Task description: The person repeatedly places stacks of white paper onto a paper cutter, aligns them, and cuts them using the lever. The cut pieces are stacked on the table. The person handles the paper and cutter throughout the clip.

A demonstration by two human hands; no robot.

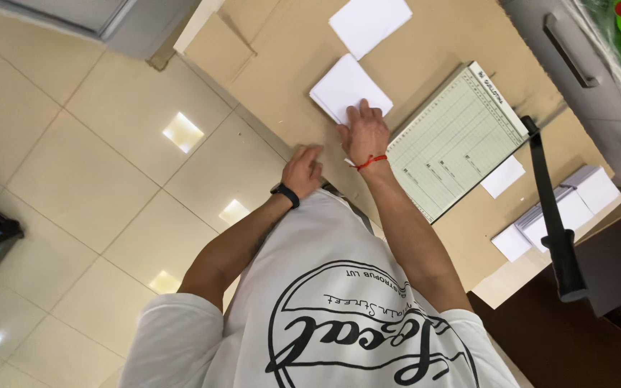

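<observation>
Head view, looking steeply down over the person's own chest and white printed shirt (339, 316). The right hand (365, 135), with a red string at the wrist, lies flat with fingers spread and relaxed, the fingertips (359, 111) pressing on the near edge of a small stack of white paper sheets (345, 86). Nothing is gripped; the palm rests on the brown cardboard-covered table (282, 93) just behind the stack.

The left hand (303, 171), a black band on its wrist, sits just beside the right wrist at the table's edge. Its fingers are loosely curled and point toward the stack, holding nothing, as far as can be seen; they stop short of the paper.

Beyond the right fingertips, past the stack, lies a second white sheet pile (369, 23), apart from the first. To the outer side of the right hand, close to its wrist, sits a paper trimmer (454, 140) with a gridded green-white base, its black cutting arm (551, 215) raised and swung away from the board. Farther out from the trimmer lie small cut white slips (503, 177) and a heap of cut cards (576, 205). Pale floor tiles (73, 165) lie on the left hand's side.
</observation>
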